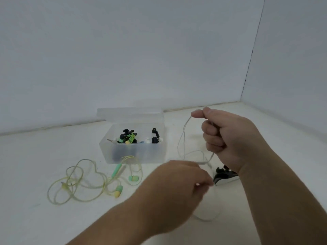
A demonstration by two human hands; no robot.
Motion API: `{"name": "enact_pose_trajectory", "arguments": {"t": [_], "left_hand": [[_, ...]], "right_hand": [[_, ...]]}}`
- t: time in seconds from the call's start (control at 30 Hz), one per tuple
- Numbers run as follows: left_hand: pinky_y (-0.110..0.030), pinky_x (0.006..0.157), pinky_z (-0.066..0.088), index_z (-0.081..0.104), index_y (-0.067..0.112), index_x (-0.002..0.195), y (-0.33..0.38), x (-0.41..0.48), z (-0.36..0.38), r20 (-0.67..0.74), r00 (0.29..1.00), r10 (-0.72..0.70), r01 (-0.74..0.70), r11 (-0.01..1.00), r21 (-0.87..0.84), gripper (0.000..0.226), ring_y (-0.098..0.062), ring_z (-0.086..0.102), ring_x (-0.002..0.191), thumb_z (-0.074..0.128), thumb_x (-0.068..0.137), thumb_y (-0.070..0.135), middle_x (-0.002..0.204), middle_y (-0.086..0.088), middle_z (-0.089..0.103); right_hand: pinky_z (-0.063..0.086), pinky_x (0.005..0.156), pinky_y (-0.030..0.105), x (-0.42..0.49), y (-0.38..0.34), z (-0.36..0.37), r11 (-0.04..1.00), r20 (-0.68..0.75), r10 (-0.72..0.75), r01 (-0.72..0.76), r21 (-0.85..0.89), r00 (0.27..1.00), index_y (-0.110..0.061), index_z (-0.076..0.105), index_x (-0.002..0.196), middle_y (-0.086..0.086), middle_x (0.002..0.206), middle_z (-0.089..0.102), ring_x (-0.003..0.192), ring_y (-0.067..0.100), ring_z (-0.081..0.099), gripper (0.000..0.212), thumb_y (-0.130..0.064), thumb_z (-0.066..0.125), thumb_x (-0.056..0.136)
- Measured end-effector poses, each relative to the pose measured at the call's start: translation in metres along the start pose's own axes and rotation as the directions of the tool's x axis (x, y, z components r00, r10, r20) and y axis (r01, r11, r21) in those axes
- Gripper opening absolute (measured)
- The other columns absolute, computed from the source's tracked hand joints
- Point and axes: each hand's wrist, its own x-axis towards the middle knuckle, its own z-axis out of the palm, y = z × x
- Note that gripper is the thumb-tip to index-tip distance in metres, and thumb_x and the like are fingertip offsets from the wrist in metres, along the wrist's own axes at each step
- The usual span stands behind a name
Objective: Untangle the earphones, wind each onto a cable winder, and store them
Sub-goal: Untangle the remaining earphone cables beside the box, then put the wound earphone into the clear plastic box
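Observation:
My right hand (228,137) is raised above the table and pinches a thin white earphone cable (182,138) between thumb and forefinger, its other fingers curled. The cable hangs down in loops to the table. My left hand (178,184), blurred, is low in front with its fingers bunched at the same white cable near the table; I cannot tell for sure that it pinches it. A yellow-green earphone set (85,181) lies tangled on the table at the left. A black cable winder (223,175) lies under my right wrist.
A translucent plastic box (134,152) with its lid open stands at the middle back, holding several wound earphones and black winders. White walls close the table at the back and right.

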Motion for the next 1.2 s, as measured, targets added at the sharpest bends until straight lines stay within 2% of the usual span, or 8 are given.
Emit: {"name": "enact_pose_trajectory", "arguments": {"t": [0.37, 0.5, 0.57, 0.7, 0.8, 0.9, 1.1, 1.2], "left_hand": [[-0.037, 0.099, 0.04, 0.057, 0.009, 0.122, 0.023, 0.058, 0.058, 0.156, 0.964, -0.213, 0.145, 0.921, 0.362, 0.03, -0.028, 0.053, 0.118, 0.047, 0.101, 0.028, 0.124, -0.012, 0.058], [-0.039, 0.085, 0.049, 0.061, 0.009, 0.11, 0.019, 0.052, 0.041, 0.25, 0.966, -0.061, -0.034, 0.933, 0.357, 0.019, -0.029, 0.062, 0.097, 0.052, 0.1, 0.022, 0.106, -0.011, 0.065], [-0.037, 0.079, 0.05, 0.06, 0.016, 0.11, 0.017, 0.041, 0.023, 0.284, 0.959, 0.029, -0.116, 0.948, 0.296, 0.02, -0.023, 0.061, 0.09, 0.054, 0.099, 0.031, 0.101, -0.005, 0.065], [-0.029, 0.081, 0.054, 0.061, 0.034, 0.117, 0.002, 0.012, -0.019, 0.244, 0.969, -0.038, 0.074, 0.987, -0.141, 0.019, -0.008, 0.064, 0.085, 0.053, 0.1, 0.03, 0.095, 0.008, 0.072], [-0.02, 0.056, 0.048, 0.074, 0.027, 0.092, -0.021, -0.004, -0.034, -0.01, 0.955, -0.297, 0.215, 0.711, -0.669, 0.035, -0.012, 0.062, 0.058, 0.046, 0.099, 0.007, 0.064, 0.001, 0.069], [-0.024, 0.051, 0.035, 0.078, 0.017, 0.087, -0.055, -0.015, -0.034, -0.167, 0.751, -0.639, 0.163, 0.424, -0.891, 0.036, -0.013, 0.046, 0.053, 0.046, 0.103, 0.012, 0.065, -0.006, 0.061], [-0.024, 0.062, 0.057, 0.063, 0.0, 0.117, -0.082, -0.024, -0.043, -0.116, 0.718, -0.686, -0.118, 0.044, -0.992, 0.041, -0.017, 0.066, 0.07, 0.061, 0.078, 0.01, 0.089, -0.015, 0.069], [-0.031, 0.071, 0.061, 0.064, 0.001, 0.11, -0.085, -0.026, -0.044, -0.153, 0.748, -0.646, -0.142, 0.069, -0.987, 0.038, -0.026, 0.072, 0.084, 0.065, 0.072, -0.002, 0.092, -0.018, 0.069]], "right_hand": [[0.013, 0.047, 0.027, 0.001, 0.004, -0.004, 0.996, 0.037, -0.039, 0.042, -0.073, 0.999, -0.006, 0.072, 0.089, 0.0, 0.058, 0.033, 0.049, 0.012, 0.02, 0.025, -0.021, 0.055, 0.099], [0.011, 0.047, 0.028, -0.001, 0.004, -0.002, 0.998, 0.069, -0.029, 0.033, -0.06, 0.997, -0.005, 0.071, 0.088, 0.001, 0.059, 0.03, 0.052, 0.014, 0.015, 0.025, -0.02, 0.054, 0.099], [0.011, 0.049, 0.029, -0.002, 0.004, -0.001, 0.998, 0.08, -0.033, 0.037, -0.053, 0.996, -0.005, 0.071, 0.088, 0.001, 0.059, 0.029, 0.055, 0.016, 0.014, 0.025, -0.02, 0.054, 0.099], [0.013, 0.044, 0.024, 0.001, 0.01, 0.003, 0.997, -0.005, -0.057, 0.057, -0.056, 0.998, -0.003, 0.069, 0.088, -0.001, 0.055, 0.025, 0.045, 0.012, 0.017, 0.027, -0.02, 0.052, 0.101], [0.019, 0.037, 0.02, 0.003, 0.016, 0.008, 0.992, -0.048, -0.064, 0.059, -0.11, 0.997, -0.004, 0.068, 0.085, -0.003, 0.052, 0.025, 0.041, 0.01, 0.019, 0.027, -0.019, 0.052, 0.101], [0.021, 0.039, 0.02, -0.004, 0.023, 0.019, 0.971, 0.008, -0.063, 0.063, -0.231, 0.998, -0.008, 0.071, 0.078, -0.001, 0.053, 0.029, 0.044, 0.011, 0.021, 0.028, -0.019, 0.055, 0.098], [0.027, 0.045, 0.019, -0.019, 0.039, 0.053, 0.79, 0.291, -0.023, 0.196, -0.581, 0.956, -0.024, 0.075, 0.075, 0.0, 0.054, 0.038, 0.05, 0.016, 0.032, 0.024, -0.027, 0.06, 0.094], [0.029, 0.045, 0.019, -0.021, 0.039, 0.059, 0.731, 0.387, 0.024, 0.248, -0.635, 0.922, -0.021, 0.074, 0.073, -0.004, 0.051, 0.039, 0.048, 0.014, 0.033, 0.024, -0.023, 0.061, 0.093]]}}
